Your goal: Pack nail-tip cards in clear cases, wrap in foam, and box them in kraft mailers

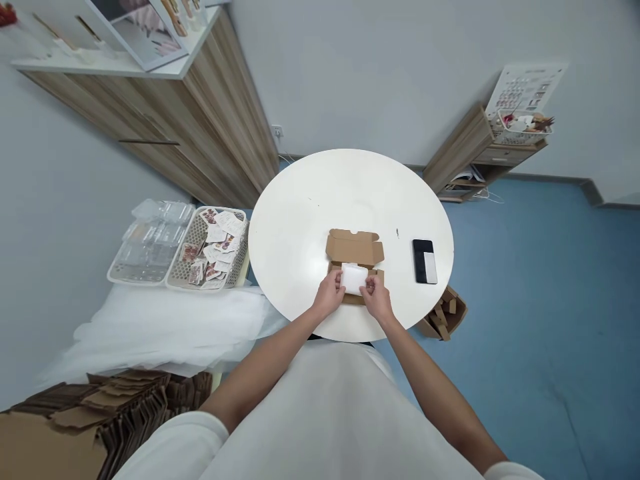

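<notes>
An open brown cardboard box (354,250) lies on the round white table (345,187), its lid folded back away from me. Over the box's inside is a small white packet (354,279), roughly square; whether it rests on the bottom I cannot tell. My left hand (330,292) pinches the packet's left edge between thumb and fingers. At the opposite edge, my right hand (376,296) grips the packet the same way. Both hands hide parts of the box's side walls.
Right of the box lies a black-and-white phone-like object (425,261). A carton of cardboard pieces (445,313) stands below the table's right edge. At left are a basket of printed cards (213,250), a basket of clear plastic boxes (155,243), white sheeting (175,327) and folded cardboard (110,413).
</notes>
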A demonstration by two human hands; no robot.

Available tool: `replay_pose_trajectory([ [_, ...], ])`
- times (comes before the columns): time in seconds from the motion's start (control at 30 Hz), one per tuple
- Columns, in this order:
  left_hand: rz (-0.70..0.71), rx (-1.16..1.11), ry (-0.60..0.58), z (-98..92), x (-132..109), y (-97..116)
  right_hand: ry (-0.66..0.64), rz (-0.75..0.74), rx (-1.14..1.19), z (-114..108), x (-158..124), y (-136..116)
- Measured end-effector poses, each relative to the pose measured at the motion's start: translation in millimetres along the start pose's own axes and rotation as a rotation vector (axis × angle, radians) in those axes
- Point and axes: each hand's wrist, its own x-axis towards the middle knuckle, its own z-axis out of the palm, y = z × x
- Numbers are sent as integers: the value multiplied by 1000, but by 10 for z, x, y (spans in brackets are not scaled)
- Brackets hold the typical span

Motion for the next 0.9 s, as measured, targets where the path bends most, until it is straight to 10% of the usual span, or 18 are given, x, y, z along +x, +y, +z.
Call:
replay_pose_trajectory([
  [0.4, -129, 437, -26, 325, 36, -70, -211, -216, -55, 22, 146, 305],
  [0.53, -104, 481, -47, 293, 32, -79, -86, -303, -107, -321, 226, 411],
  [0.73, 17, 441, -12, 153, 12, -97, 155, 74, -440, -1111, 540, 734],
  [0.9, 21, 439, -21, 103, 6, -82, 135, 140, -555, -1201, 780, 797],
])
